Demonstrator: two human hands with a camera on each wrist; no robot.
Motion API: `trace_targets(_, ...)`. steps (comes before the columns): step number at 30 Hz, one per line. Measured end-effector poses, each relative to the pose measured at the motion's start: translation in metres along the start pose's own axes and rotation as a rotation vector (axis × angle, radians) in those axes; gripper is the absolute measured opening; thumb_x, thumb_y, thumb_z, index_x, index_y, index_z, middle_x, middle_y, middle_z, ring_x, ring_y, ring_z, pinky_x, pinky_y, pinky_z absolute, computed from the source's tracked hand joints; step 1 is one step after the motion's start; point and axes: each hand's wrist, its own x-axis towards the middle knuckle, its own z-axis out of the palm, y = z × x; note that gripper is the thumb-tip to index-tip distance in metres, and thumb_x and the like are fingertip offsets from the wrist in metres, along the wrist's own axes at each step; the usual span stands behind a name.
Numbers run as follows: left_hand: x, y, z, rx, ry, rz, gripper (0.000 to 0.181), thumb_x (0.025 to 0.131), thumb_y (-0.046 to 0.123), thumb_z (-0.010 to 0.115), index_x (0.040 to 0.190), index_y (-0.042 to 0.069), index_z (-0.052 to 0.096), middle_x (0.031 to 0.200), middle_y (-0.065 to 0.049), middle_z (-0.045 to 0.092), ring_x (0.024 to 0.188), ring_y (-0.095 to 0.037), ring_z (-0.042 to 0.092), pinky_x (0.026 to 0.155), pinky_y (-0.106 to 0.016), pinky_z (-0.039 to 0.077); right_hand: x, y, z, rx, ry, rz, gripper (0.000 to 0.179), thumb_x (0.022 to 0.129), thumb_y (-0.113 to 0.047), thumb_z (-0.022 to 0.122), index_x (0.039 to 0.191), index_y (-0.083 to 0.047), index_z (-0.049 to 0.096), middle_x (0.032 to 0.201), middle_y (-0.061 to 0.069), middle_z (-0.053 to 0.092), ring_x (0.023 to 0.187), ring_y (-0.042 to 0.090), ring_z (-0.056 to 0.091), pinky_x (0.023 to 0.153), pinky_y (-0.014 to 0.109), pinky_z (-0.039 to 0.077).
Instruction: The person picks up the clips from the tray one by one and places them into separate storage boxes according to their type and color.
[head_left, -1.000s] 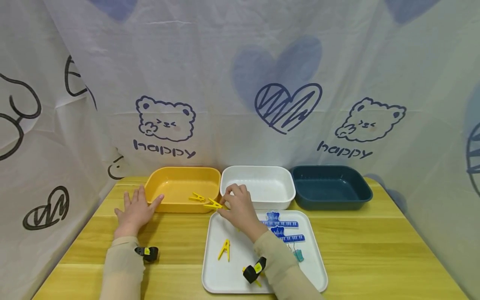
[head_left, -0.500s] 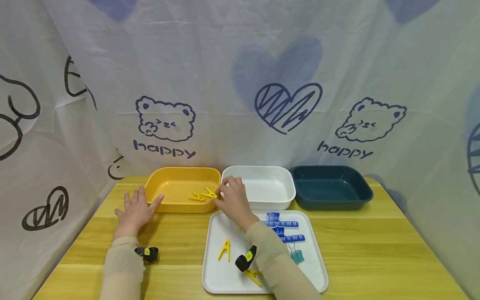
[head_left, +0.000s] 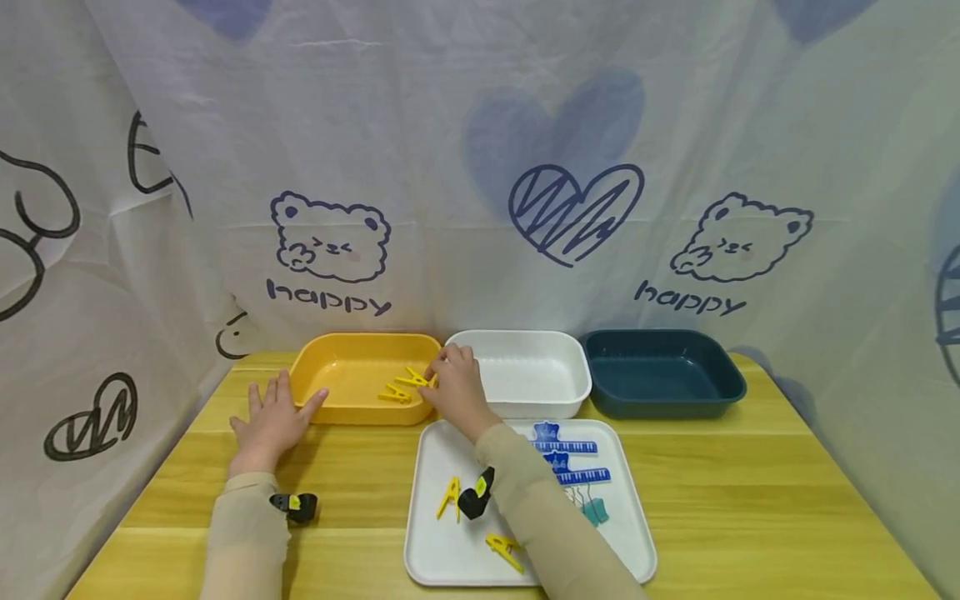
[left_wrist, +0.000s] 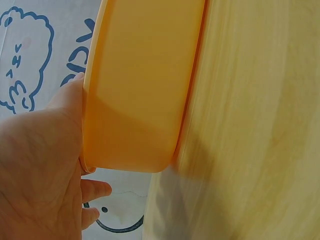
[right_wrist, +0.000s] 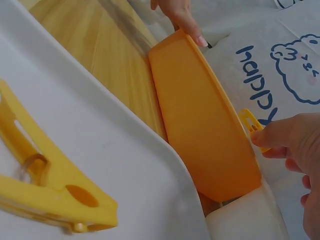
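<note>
My right hand (head_left: 459, 390) pinches a yellow clothespin (head_left: 411, 377) over the right end of the yellow bin (head_left: 352, 413). In the right wrist view the clothespin (right_wrist: 248, 119) sticks out from thumb and fingers at the bin's rim. A second yellow clothespin (head_left: 393, 394) lies inside that bin. My left hand (head_left: 272, 421) rests spread at the bin's left front corner, and the left wrist view shows its thumb along the rim. Two more clothespins, one upper (head_left: 448, 498) and one lower (head_left: 504, 550), lie on the white tray (head_left: 427, 568).
A white bin (head_left: 551, 410) and a dark teal bin (head_left: 667, 410) stand in line to the right of the yellow one. Blue bear-shaped ruler-like clips (head_left: 577, 477) and teal binder clips (head_left: 595, 511) lie on the tray. A printed cloth (head_left: 450, 275) hangs behind the table.
My right hand has carried the clothespin left and away from me, from over the bin's front right rim to above its inside. My left hand has stayed in place.
</note>
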Motion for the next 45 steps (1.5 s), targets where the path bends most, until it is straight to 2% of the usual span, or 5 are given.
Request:
trace_targets(7,0.001,-0.004,0.000,-0.003,-0.007,0.001,0.108,0.090,0.078,0.024,0.154,-0.002,-0.008,0.158,-0.034,-0.002,0.142,-0.053,-0.021,0.099,-0.084,-0.005,0.013,-0.002,0.014,-0.005,-0.020,0.019,0.020,0.082,-0.035,0.078,0.084,-0.017,0.071,0.103,-0.001,0.053,0.101,0.018,0.041,0.086,0.030,0.039)
trace_targets(13,0.000,-0.001,-0.001,-0.007,-0.013,0.003,0.108,0.090,0.078,0.024,0.153,-0.003,-0.008,0.158,-0.034,-0.001,0.142,-0.053,-0.020,0.099,-0.084,-0.005,0.021,-0.006,0.019,-0.018,-0.061,0.052,0.020,0.082,-0.034,0.078,0.081,-0.017,0.068,0.105,-0.001,0.052,0.103,0.018,0.041,0.088,0.030,0.039)
trace_targets(30,0.003,-0.001,0.000,-0.009,-0.013,-0.002,0.107,0.090,0.078,0.026,0.154,-0.002,-0.007,0.158,-0.033,-0.002,0.143,-0.053,-0.021,0.100,-0.084,-0.006,0.039,-0.006,0.029,-0.170,-0.163,0.078,0.028,0.084,-0.034,0.076,0.070,-0.013,0.064,0.105,0.001,0.053,0.104,0.020,0.039,0.086,0.031,0.036)
trace_targets(37,0.003,-0.002,0.001,-0.004,-0.009,-0.003,0.107,0.090,0.078,0.026,0.154,-0.002,-0.006,0.158,-0.033,-0.001,0.143,-0.053,-0.019,0.100,-0.084,-0.005,0.044,-0.008,0.030,-0.232,-0.176,0.066,0.021,0.087,-0.028,0.070,0.073,-0.012,0.068,0.106,0.003,0.054,0.103,0.021,0.039,0.084,0.032,0.035)
trace_targets(45,0.003,-0.001,0.001,-0.001,-0.010,-0.002,0.108,0.090,0.078,0.025,0.154,-0.002,-0.007,0.158,-0.033,-0.001,0.143,-0.053,-0.019,0.100,-0.084,-0.005,0.047,-0.010,0.031,-0.252,-0.225,0.073,0.018,0.093,-0.024,0.062,0.081,-0.013,0.071,0.106,0.003,0.054,0.102,0.021,0.037,0.084,0.033,0.032)
